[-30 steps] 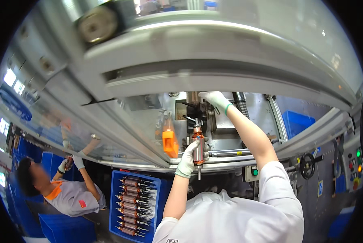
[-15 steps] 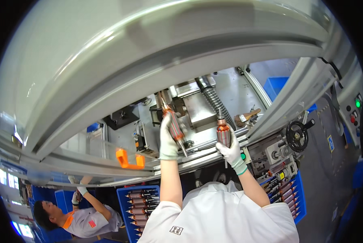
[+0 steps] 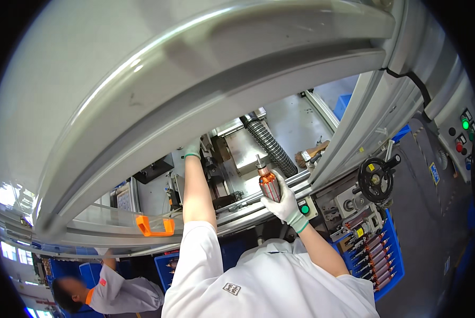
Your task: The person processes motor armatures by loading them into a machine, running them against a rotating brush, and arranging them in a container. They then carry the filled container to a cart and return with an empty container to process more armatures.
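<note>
My right hand (image 3: 287, 205), in a white glove with a green cuff, is closed around a motor armature (image 3: 269, 186) with copper windings. The armature stands nearly upright, its shaft end pointing up, just in front of the machine opening. My left arm stretches far into the machine. Only the cuff and a bit of the glove of my left hand (image 3: 193, 147) show below the grey frame (image 3: 237, 95); its fingers and anything in them are hidden. Beside that arm is a dark metal fixture (image 3: 216, 175) on the machine bed.
A ribbed hose (image 3: 272, 144) and a wooden-handled brush (image 3: 313, 152) lie inside the machine. An orange handle (image 3: 155, 226) sits on the clear cover. To the right are a black handwheel (image 3: 375, 179), a green button (image 3: 305, 209) and a blue crate (image 3: 395, 265) of armatures. A co-worker (image 3: 121, 289) works at left.
My left hand has gone up and deeper into the machine, and the armature it held is out of sight. The right hand with its armature has shifted left in the picture.
</note>
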The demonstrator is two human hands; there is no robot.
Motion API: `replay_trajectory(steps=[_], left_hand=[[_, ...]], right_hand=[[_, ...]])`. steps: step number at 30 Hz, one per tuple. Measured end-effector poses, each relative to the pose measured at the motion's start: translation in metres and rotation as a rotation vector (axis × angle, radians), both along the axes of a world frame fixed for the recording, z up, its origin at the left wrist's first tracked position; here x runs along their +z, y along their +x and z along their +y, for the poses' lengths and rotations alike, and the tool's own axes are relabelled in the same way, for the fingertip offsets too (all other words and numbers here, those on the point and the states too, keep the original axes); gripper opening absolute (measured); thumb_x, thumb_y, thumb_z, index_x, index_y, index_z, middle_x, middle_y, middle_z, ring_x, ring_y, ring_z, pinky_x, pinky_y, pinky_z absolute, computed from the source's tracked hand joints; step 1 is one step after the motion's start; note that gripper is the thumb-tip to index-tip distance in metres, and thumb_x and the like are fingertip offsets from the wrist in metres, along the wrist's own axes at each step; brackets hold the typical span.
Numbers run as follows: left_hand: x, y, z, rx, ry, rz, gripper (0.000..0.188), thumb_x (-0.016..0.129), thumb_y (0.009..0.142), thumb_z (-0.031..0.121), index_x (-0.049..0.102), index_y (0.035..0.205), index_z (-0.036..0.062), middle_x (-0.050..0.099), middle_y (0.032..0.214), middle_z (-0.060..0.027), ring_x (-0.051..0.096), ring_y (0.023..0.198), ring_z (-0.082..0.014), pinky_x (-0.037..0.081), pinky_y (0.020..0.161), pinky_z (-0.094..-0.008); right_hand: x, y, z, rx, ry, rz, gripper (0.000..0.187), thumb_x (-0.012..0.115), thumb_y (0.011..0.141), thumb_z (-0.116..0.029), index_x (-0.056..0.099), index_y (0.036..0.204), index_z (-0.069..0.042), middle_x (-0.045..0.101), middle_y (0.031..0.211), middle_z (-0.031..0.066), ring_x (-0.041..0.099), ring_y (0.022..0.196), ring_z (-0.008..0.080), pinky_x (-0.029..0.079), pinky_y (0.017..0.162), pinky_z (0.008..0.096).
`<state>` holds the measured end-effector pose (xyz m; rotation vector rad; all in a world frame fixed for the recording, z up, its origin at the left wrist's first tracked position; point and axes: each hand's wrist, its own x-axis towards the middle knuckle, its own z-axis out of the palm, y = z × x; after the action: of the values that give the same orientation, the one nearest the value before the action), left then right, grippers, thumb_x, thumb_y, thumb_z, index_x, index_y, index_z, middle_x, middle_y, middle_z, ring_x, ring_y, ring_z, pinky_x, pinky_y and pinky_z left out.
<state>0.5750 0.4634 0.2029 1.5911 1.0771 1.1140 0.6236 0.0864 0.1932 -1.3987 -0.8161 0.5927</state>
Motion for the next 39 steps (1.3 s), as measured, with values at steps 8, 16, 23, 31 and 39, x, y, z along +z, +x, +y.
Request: replay_trajectory(steps=[8,16,23,31,39], left_hand=[[-0.012,-0.008,-0.017,-0.056,0.054,0.065,0.034,0.067,0.076,0.021,0.053,0.099,0.0001,0.056,0.074,-0.0024,0.050,0.058,-0.0100,0.040,0.051,-0.0268],[-0.004,-0.001,-0.027,0.021,0.084,0.408,0.046,0.066,0.076,0.032,0.056,0.102,-0.0042,0.063,0.084,-0.0132,0.061,0.076,-0.0234,0.047,0.069,-0.0338],[-0.030,-0.033,0.017,-0.085,-0.066,0.249,0.041,0.059,0.084,0.030,0.060,0.101,-0.0071,0.063,0.086,-0.0130,0.060,0.077,-0.0199,0.045,0.067,-0.0316],[0.037,-0.070,-0.148,0.001,0.366,0.141,0.027,0.052,0.089,0.012,0.058,0.112,-0.0029,0.064,0.106,-0.0124,0.058,0.099,-0.0187,0.043,0.089,-0.0289],[0.004,-0.113,-0.306,-0.514,0.626,0.557,0.044,0.065,0.078,0.016,0.053,0.113,-0.0061,0.058,0.109,-0.0236,0.057,0.100,-0.0374,0.044,0.090,-0.0424]], right_hand=[[-0.002,-0.002,0.002,0.004,0.000,-0.029,0.077,0.072,0.070,-0.011,0.035,0.136,0.002,0.059,0.113,0.0122,0.058,0.100,0.0157,0.044,0.091,0.0293],[-0.003,0.001,0.002,-0.024,0.011,-0.054,0.079,0.073,0.071,-0.015,0.033,0.137,0.003,0.061,0.111,0.0163,0.061,0.095,0.0173,0.047,0.087,0.0292],[0.003,-0.004,0.001,0.008,0.006,-0.027,0.077,0.071,0.071,-0.010,0.034,0.137,0.003,0.059,0.112,0.0122,0.058,0.100,0.0148,0.044,0.091,0.0291],[0.009,-0.001,-0.004,0.005,-0.028,0.055,0.076,0.068,0.072,-0.008,0.032,0.138,0.002,0.055,0.118,0.0107,0.053,0.106,0.0145,0.040,0.095,0.0280],[-0.006,-0.006,0.009,-0.125,0.099,0.077,0.067,0.065,0.077,-0.003,0.035,0.137,-0.002,0.058,0.093,0.0012,0.054,0.070,0.0062,0.047,0.063,0.0209]])
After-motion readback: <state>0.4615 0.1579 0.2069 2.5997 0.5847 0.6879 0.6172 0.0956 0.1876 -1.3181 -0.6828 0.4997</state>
